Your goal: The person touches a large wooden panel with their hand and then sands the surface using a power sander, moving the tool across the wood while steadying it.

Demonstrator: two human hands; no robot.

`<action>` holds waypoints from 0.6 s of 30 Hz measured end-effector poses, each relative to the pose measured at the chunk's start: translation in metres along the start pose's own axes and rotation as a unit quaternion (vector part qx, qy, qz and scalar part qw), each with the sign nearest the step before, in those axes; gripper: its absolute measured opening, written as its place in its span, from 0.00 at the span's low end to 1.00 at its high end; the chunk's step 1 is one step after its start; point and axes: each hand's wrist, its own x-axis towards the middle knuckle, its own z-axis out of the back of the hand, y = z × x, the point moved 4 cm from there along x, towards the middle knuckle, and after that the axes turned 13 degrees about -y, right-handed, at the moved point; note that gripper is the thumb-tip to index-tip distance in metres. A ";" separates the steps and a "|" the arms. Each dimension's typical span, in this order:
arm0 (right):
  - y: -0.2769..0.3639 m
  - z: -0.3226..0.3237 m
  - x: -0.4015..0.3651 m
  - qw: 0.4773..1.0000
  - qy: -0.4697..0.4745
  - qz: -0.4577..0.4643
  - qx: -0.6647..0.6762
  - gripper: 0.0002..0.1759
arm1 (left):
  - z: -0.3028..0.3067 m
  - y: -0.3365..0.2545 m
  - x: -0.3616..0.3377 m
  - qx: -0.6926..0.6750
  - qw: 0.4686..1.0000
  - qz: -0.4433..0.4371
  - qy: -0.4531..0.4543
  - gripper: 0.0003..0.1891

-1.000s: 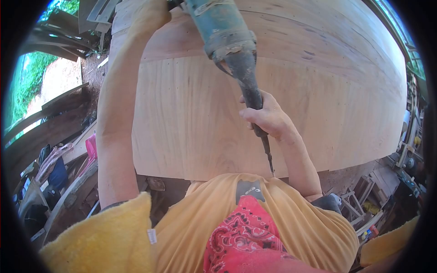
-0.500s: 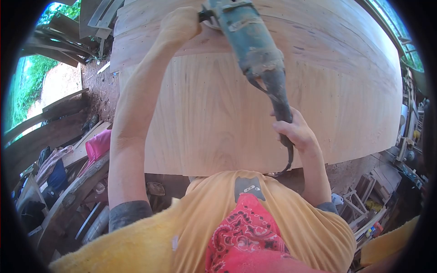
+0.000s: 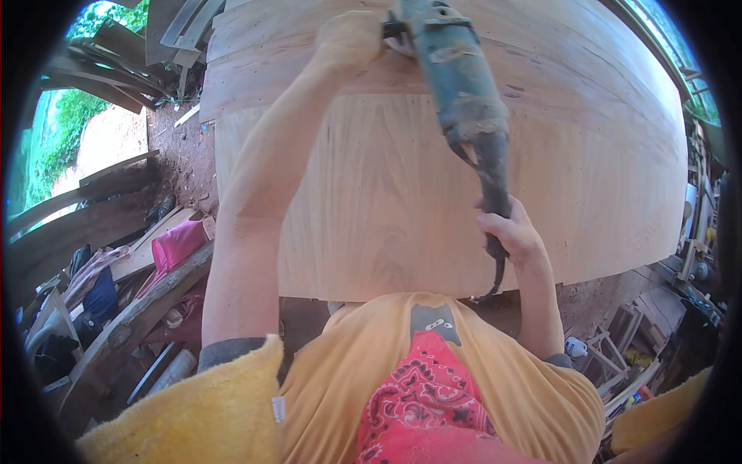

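A teal and black angle grinder [image 3: 464,85], dusty and worn, reaches across the wooden panel [image 3: 371,193]. My left hand [image 3: 352,39] is closed around the side handle near the grinder's head, at the top of the view. Around the rear handle, lower down, my right hand [image 3: 514,232] is wrapped, with the black power cord [image 3: 496,282] hanging below it toward my shirt. The grinder's head is cut off by the top edge, so its disc is mostly hidden. Pale boards with small nail marks and darker grain make up the panel.
At the left, a pink bag [image 3: 176,243] lies by a rough log [image 3: 131,332], among cloth and scrap boards. Stacked planks [image 3: 104,66] stand at the upper left. Wooden frames [image 3: 614,352] and clutter fill the lower right. A yellow towel [image 3: 185,406] hangs near my left arm.
The grinder and my left hand have swept to the right over the panel. My right hand has shifted slightly right, still gripping the rear handle. The view has moved a little too.
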 end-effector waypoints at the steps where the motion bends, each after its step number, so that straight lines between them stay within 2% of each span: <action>1: 0.004 -0.014 0.007 1.000 0.024 0.006 -0.010 0.22 | -0.008 0.026 0.003 0.034 0.999 0.013 -0.011 0.15; 6: 0.030 -0.091 0.037 0.987 0.133 0.038 -0.086 0.25 | 0.017 0.146 -0.022 0.131 0.983 0.128 0.015 0.15; 8: 0.052 -0.111 0.032 0.982 0.143 0.043 -0.118 0.24 | 0.029 0.179 -0.039 0.158 0.969 0.190 0.018 0.16; 11: 0.057 -0.120 0.028 0.977 0.168 0.058 -0.117 0.25 | 0.031 0.207 -0.057 0.166 0.965 0.202 0.004 0.16; 14: 0.040 -0.108 0.028 0.981 0.154 0.049 -0.109 0.25 | 0.032 0.173 -0.055 0.142 0.975 0.172 0.003 0.15; 18: 0.020 -0.046 0.020 0.994 0.092 0.028 -0.055 0.26 | 0.007 0.098 -0.028 0.083 0.992 0.096 0.006 0.14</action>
